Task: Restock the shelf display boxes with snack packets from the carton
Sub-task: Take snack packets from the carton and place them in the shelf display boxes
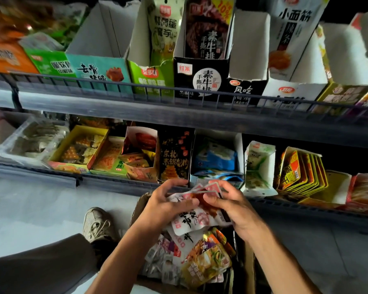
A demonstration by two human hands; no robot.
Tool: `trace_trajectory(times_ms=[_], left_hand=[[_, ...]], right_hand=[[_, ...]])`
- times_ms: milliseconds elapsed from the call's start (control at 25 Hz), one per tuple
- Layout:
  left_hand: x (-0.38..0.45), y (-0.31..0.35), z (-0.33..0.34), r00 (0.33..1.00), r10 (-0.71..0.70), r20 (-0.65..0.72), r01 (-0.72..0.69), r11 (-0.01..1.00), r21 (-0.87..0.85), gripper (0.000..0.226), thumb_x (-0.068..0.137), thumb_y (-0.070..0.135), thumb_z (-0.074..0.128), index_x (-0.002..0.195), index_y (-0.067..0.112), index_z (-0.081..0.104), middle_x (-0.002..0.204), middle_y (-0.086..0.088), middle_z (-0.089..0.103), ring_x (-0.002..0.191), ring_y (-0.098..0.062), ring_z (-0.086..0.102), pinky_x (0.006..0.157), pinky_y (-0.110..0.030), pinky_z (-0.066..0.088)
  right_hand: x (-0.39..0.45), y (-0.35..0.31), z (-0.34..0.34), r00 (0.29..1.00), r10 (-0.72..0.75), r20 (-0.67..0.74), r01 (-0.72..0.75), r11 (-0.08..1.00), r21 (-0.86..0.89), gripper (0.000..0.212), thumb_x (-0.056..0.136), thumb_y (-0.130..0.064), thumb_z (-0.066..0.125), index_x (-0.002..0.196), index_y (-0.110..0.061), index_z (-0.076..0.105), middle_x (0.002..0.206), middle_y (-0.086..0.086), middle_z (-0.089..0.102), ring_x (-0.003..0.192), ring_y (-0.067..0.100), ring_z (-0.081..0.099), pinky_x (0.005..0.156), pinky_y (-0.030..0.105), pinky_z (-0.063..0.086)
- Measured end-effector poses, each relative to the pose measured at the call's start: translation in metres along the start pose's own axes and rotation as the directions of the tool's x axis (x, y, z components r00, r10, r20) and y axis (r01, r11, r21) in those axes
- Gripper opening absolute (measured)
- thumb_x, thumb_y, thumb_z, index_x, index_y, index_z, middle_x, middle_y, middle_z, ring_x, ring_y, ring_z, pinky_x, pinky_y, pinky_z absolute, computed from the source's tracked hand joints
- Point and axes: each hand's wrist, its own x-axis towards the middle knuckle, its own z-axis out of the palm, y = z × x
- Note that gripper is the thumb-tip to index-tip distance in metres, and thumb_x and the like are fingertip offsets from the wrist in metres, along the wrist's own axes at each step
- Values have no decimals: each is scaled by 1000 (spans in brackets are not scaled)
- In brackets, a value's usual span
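Colour check, ref. black display box (201, 76) w/ white disc and black script, upper shelf. Left of it: green box (150, 78); further left, teal box (99, 72) w/ red-brown food print; orange box (8, 58) at far left. Right of it: white box (289, 91) w/ red logo. Below it: packets (197, 217) in both hands, white w/ pink-red print, black characters. Below those, in brown carton (139, 205): yellow-gold packet (206, 264). Shoe (97, 223) beige-grey. Floor (30, 206) pale grey.

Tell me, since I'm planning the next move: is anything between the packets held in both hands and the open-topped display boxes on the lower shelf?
Nothing visible does. The left hand and right hand hold the packets above the carton, just before the lower shelf.
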Motion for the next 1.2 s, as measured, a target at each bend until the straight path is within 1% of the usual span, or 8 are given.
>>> trace_trajectory(times_ms=[160,200,360,480,600,840,1040,1200], left_hand=[[1,22,19,995,-90,-52,69,945,-319,52,76,35,82,121,32,55,121,11,65,119,-6,59,90,-16,52],[1,19,25,997,-39,-68,12,930,-369,50,76,27,83,119,30,56,120,6,67,121,-13,61,89,-19,53],[-2,23,34,974,126,-188,-200,867,-456,75,66,35,84,132,11,56,122,-26,65,112,-47,63,93,-61,51],[-4,40,26,951,44,-306,-172,897,-406,64,67,26,85,121,1,63,110,-27,70,96,-47,68,81,-58,57],[-5,56,32,954,91,-286,-191,920,-343,34,75,13,80,104,0,68,103,-27,70,87,-43,70,79,-56,57],[-1,88,87,836,322,-445,-410,905,-115,32,72,21,82,101,12,72,92,-9,77,85,-30,75,80,-50,60],[1,156,151,937,345,-49,-349,927,-136,19,89,40,60,91,35,79,96,-1,78,92,-19,75,88,-42,55],[5,193,218,809,573,-127,-573,818,44,42,70,48,80,103,31,59,92,3,77,83,-18,75,74,-47,61]], right_hand=[[-11,-20,23,970,-9,-245,126,875,467,39,75,-20,73,113,-11,66,104,13,75,96,34,72,82,49,57],[-17,-26,31,962,-34,-272,165,864,476,38,77,-21,71,114,-11,66,104,13,75,96,34,72,84,51,57],[-39,-48,48,980,-161,-113,183,958,221,23,88,-20,67,108,-11,64,95,7,76,90,25,73,72,34,58],[-48,-64,39,979,-202,-6,202,979,39,21,91,-9,65,109,-20,63,96,0,76,86,11,73,73,19,57],[-62,-86,30,972,-232,29,227,966,123,24,91,-9,65,111,-11,51,80,-14,75,77,3,73,63,14,55],[-82,-109,18,891,-362,-273,425,877,223,28,90,-11,67,112,-26,57,101,2,76,89,20,75,68,30,60],[-113,-159,-52,818,-541,-194,546,837,-32,37,89,-43,64,117,-58,45,113,-37,63,105,-18,58,86,7,47],[-144,-190,-110,688,-689,-228,670,724,-166,43,87,-27,67,125,-42,53,116,-17,71,110,4,66,89,23,55]])
